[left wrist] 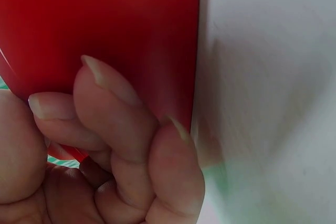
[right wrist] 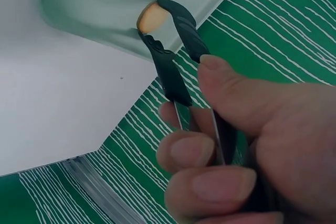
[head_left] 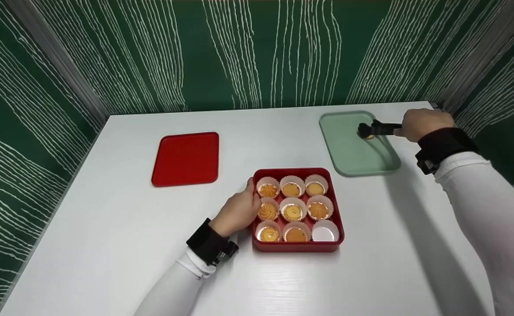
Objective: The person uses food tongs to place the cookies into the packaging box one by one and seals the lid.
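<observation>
At the left side of a square red box (head_left: 296, 247), my left hand (head_left: 237, 211) grips the wall, its bent fingers (left wrist: 113, 95) against the outside. Inside the box, white paper cups stand in rows, most with a golden cookie (head_left: 292, 212) in them. The front right paper cup (head_left: 325, 231) shows a bare white bottom. My right hand (head_left: 426, 124) holds black tongs (right wrist: 170, 74), thumb on one arm and fingers round the other. Between the tong tips is a round cookie (right wrist: 153, 18), over the pale green tray (head_left: 355, 156).
A flat red tray or lid (head_left: 187, 159) lies at the left on the white table (head_left: 108, 228). Green walls with white streaks (head_left: 222, 52) stand behind and at both sides. The green tray sits near the table's back right corner.
</observation>
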Action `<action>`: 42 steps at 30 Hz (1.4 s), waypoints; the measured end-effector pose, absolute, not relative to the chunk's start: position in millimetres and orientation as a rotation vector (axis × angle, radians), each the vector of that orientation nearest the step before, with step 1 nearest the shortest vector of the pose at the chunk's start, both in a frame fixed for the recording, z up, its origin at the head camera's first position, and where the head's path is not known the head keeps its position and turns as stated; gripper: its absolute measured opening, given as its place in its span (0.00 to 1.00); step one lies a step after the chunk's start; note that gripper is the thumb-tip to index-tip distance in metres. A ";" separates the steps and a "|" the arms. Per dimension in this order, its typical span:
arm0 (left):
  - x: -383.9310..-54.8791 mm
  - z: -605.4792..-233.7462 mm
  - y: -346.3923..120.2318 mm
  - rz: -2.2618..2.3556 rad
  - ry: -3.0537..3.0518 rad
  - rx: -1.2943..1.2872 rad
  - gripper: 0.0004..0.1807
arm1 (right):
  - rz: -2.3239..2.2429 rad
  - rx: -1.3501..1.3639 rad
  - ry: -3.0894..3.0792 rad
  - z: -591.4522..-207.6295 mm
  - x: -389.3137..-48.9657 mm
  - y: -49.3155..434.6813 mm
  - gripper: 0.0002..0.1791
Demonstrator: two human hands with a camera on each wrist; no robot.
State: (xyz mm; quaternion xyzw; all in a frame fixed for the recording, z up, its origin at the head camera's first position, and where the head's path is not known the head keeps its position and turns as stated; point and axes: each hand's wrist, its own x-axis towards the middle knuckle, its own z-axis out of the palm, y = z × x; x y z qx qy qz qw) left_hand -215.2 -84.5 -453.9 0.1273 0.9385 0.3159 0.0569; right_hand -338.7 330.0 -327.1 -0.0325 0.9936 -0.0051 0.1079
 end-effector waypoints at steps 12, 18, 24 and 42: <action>-211.6 -454.7 -83.7 0.966 2.835 0.373 0.33 | -0.014 -0.103 2.918 -324.0 -320.4 338.5 0.23; -211.1 -453.5 -83.9 0.966 2.827 0.359 0.33 | -0.028 -0.124 2.901 -318.5 -309.5 342.6 0.22; -212.1 -455.9 -84.4 0.961 2.820 0.363 0.33 | 0.002 -0.099 2.876 -308.8 -300.4 340.0 0.22; -212.7 -452.0 -81.7 0.966 2.831 0.360 0.34 | -0.110 -0.411 2.928 -276.9 -227.2 307.1 0.24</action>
